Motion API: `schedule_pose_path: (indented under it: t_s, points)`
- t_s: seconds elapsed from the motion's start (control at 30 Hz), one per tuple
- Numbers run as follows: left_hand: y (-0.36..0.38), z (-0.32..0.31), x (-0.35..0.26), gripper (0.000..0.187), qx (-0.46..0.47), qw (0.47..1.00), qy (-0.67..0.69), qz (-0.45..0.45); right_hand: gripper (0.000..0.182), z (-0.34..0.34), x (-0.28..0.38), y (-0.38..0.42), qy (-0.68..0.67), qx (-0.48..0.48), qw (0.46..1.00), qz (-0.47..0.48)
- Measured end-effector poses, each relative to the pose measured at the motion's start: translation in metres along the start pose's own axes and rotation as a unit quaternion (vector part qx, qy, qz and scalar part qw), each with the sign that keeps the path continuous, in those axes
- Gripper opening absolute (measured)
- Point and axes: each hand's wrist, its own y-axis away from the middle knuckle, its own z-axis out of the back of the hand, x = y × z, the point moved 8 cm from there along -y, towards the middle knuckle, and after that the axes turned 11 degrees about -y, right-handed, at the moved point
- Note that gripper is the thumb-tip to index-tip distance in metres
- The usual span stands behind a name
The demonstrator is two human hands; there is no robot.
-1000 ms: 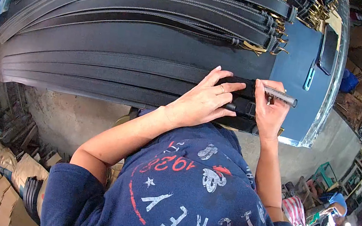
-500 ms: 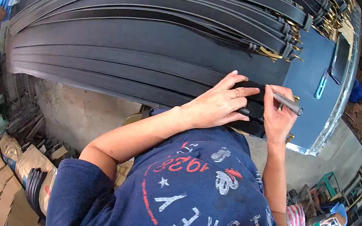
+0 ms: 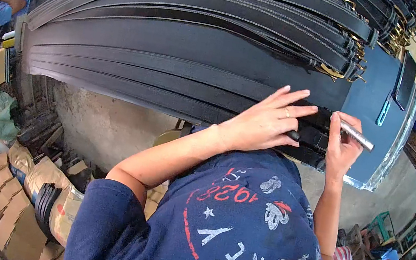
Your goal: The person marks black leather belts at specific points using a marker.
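Observation:
Several black leather belts (image 3: 172,82) lie side by side along the near edge of the table. My left hand (image 3: 271,120) rests across their right ends, index and middle fingers stretched out over the leather. Between its lower fingers a black pen cap (image 3: 293,135) sticks out, round end to the right. My right hand (image 3: 344,148) is closed around a silver-grey marker (image 3: 354,135), its barrel slanting down to the right. The marker's tip is hidden by the fingers, close to the belt ends.
More stitched black belts with gold-coloured buckles (image 3: 335,73) are heaped across the far side. A phone (image 3: 406,81) and a teal cutter (image 3: 384,110) lie on the blue table top (image 3: 368,91) at right. Cardboard pieces (image 3: 11,206) stand on the floor at lower left; another person (image 3: 10,3) is at far left.
The whole view has shifted, so table and hands appear further right. The marker's outer end has swung lower in my right hand. My left hand stays on the belts.

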Motion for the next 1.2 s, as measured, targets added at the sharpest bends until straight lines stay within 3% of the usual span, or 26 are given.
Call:
schedule_pose_path:
  t_s: [0.07, 0.2, 0.27, 0.33, 0.6, 1.2]
  points:
    - [0.009, 0.016, 0.01, 0.023, -0.023, 1.0, 0.013, 0.003, 0.009, 0.002, 0.009, 0.003, -0.02, -0.003, 1.0, 0.002]
    - [0.042, 0.073, 0.045, 0.022, -0.134, 0.98, -0.055, 0.133, 0.017, -0.006, 0.023, 0.012, -0.045, 0.007, 0.998, 0.039]
    - [0.063, 0.09, 0.066, 0.028, -0.139, 0.967, -0.111, 0.181, 0.02, -0.015, 0.026, 0.016, -0.005, 0.048, 0.996, 0.073]
    - [0.072, 0.096, 0.073, 0.035, -0.108, 0.965, -0.162, 0.178, 0.02, -0.027, 0.034, 0.02, 0.056, 0.095, 0.989, 0.094]
    - [0.085, 0.078, 0.081, 0.046, -0.075, 0.969, -0.169, 0.164, 0.011, -0.044, 0.01, 0.031, 0.0, 0.152, 0.984, 0.09]
    - [0.084, 0.077, 0.079, 0.033, -0.114, 0.962, -0.188, 0.161, 0.01, -0.052, -0.001, 0.028, -0.023, 0.176, 0.983, 0.037]
